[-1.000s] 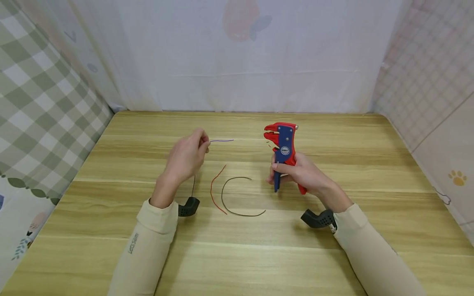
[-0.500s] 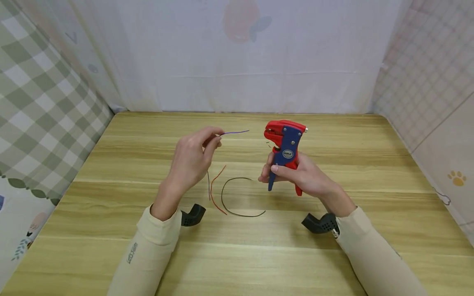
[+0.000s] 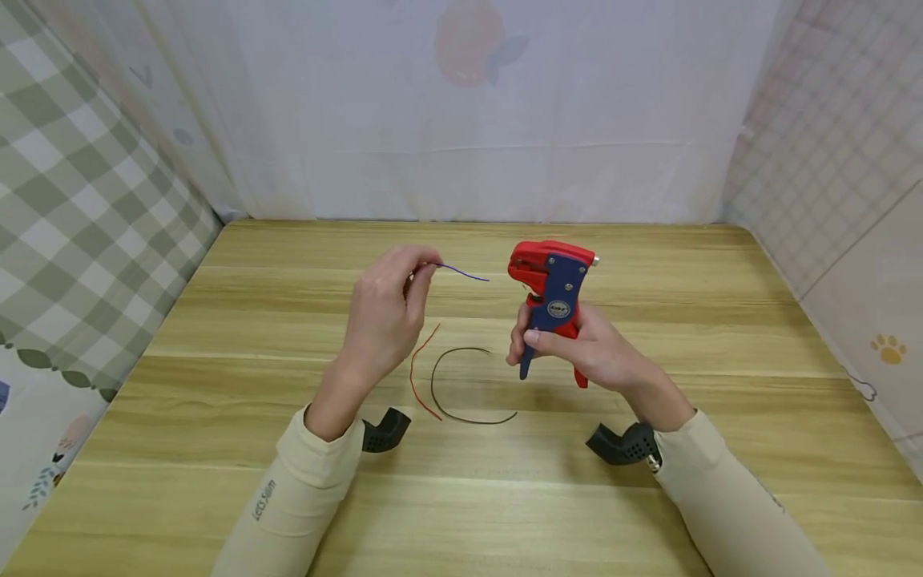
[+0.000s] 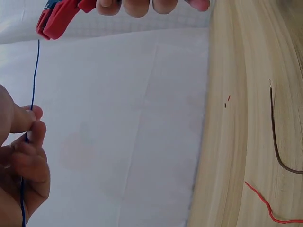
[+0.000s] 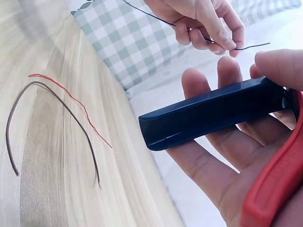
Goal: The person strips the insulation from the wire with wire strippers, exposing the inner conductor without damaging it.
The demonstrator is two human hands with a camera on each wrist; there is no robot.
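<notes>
Red and dark blue on the wire stripper (image 3: 550, 292): red head and one red handle, blue side plate and blue handle, a small round white badge on the blue. Thin blue-purple wire (image 3: 465, 274), dark in the right wrist view. Red wire (image 3: 421, 370) and brown-black wire (image 3: 461, 385) on the table. Light yellow-tan wood grain with darker streaks across the table (image 3: 505, 497). Pale cream sleeves (image 3: 296, 497), small grey lettering on the left one. Black wrist mounts (image 3: 623, 443). Green and white check on the cloth (image 3: 79, 200) at left. White curtain (image 3: 461, 112) with a faint red and blue print.
</notes>
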